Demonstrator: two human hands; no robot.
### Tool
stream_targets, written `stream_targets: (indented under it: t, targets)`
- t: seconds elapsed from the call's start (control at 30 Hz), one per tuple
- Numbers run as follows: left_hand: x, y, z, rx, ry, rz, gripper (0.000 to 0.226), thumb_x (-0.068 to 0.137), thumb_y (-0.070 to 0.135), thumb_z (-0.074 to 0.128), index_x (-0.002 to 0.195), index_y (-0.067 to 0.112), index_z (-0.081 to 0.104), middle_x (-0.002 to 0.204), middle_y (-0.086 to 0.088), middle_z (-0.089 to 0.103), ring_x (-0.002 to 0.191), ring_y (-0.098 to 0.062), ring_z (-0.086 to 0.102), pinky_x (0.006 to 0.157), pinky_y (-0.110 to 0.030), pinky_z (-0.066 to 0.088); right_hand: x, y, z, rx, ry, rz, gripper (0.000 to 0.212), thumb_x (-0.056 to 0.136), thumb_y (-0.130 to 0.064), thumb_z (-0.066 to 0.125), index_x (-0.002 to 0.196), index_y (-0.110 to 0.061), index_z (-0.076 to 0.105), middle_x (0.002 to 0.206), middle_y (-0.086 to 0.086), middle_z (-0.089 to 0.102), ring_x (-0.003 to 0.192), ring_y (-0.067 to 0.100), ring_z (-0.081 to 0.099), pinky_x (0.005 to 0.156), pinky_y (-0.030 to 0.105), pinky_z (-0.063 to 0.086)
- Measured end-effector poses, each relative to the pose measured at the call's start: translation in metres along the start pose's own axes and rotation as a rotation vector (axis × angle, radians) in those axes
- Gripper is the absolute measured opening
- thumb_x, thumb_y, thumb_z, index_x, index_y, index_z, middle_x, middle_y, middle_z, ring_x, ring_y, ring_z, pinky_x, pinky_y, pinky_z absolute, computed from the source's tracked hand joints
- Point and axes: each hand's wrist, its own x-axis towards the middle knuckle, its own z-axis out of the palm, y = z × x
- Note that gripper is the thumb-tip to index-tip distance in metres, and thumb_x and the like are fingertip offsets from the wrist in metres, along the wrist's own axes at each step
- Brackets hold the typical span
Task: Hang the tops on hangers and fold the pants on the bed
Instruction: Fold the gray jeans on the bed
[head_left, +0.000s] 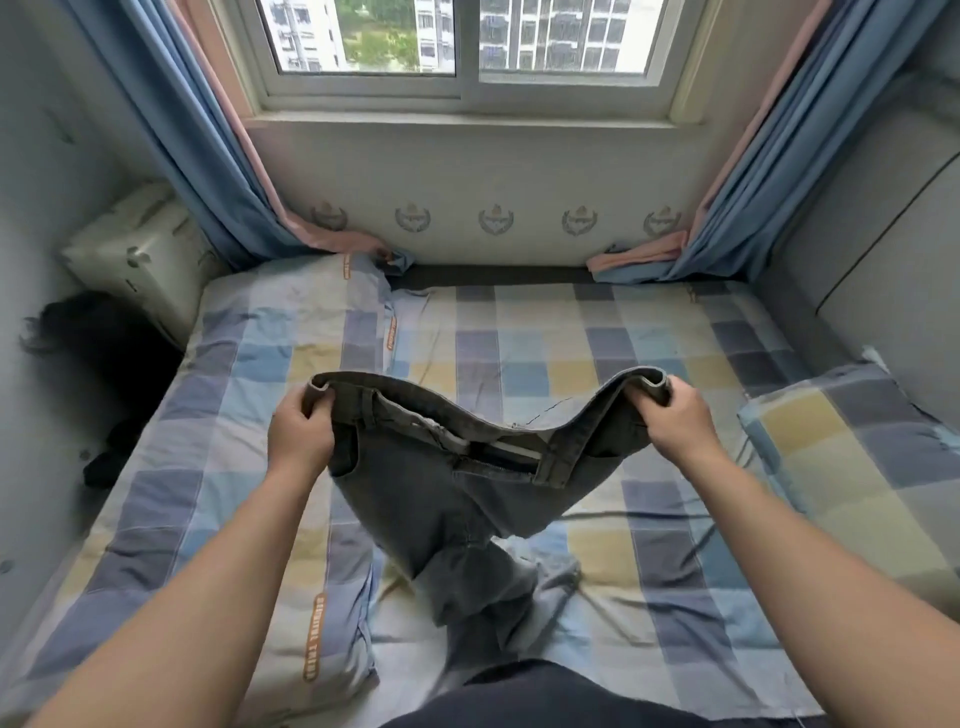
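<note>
Holding the grey pants (431, 499) up by the waistband (415, 410), one hand at each end, is the classic way to start a fold, I'd say. It spreads the top wide so the legs can hang and line up under their own weight. The left hand (301, 434) has its fingers curled tight round the left end of the band, thumb on the near side. The right hand (678, 421) clamps the right end the same way, so neither hand is loose. The band sags in a curve between them, so the pull doesn't look taut to me.

Where they are: lifted above the middle of the bed (571, 338), with the legs trailing down toward the near edge, where they touch the checked sheet and bunch up a bit. The leg ends run out of sight behind the person's dark clothing there, so I can't tell how they lie.

Looks-wise it's washed-out grey denim, fly open with the zipper showing, and a belt loop and a front pocket near the left hand. The legs look twisted over each other, so my guess is they need a shake or a flat lay-down before any fold works. One pillow (291, 322) sits at the far left corner and a second pillow (852, 447) along the right edge, so the middle seems the sensible spot.
</note>
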Motion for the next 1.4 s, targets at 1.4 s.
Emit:
stream_targets:
  t: [1.4]
  targets:
    - [0.190,0.469,-0.188,-0.411,0.235,0.202,0.057,0.088,0.032,0.061,0.143,0.017,0.053,0.139,-0.001,0.060,0.097,-0.031,0.069,0.086,-0.046,0.060,0.102,-0.456,-0.246,0.413,-0.194,-0.136,0.007,0.097,-0.008,0.062,0.100,-0.003,0.067,0.076,0.009,0.073,0.072,0.020,0.070,0.068,0.030,0.059]
